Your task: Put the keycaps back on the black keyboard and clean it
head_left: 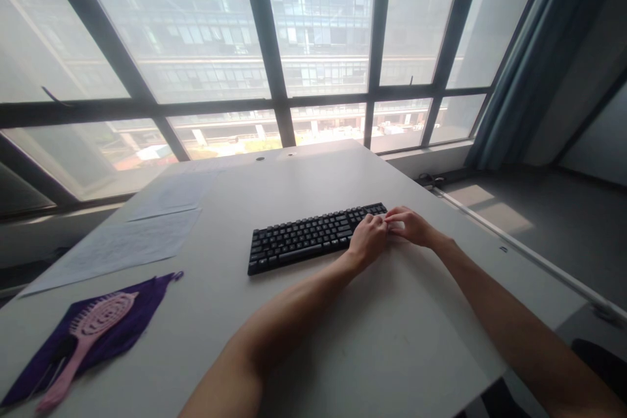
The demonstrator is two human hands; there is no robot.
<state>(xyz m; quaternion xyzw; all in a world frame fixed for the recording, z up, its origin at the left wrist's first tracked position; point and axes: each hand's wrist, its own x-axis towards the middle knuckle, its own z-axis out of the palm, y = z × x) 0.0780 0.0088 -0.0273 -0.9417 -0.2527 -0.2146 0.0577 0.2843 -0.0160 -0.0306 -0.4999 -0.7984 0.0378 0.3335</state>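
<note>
A black keyboard (306,238) lies at a slant on the white table (298,333). At its right end, my left hand (368,240) rests over the keys with its fingers curled in. My right hand (410,226) meets it from the right, thumb and fingers pinched close to the left fingertips. Something small and pale shows between the two hands, but its kind is too hard to tell. The keys under my left hand are hidden.
Left of me, a pink hairbrush (100,321) lies on a purple drawstring pouch (142,313). Beyond it are sheets of paper (132,245). Large windows (318,32) stand behind the table, and a blue-grey curtain (524,72) hangs at the right.
</note>
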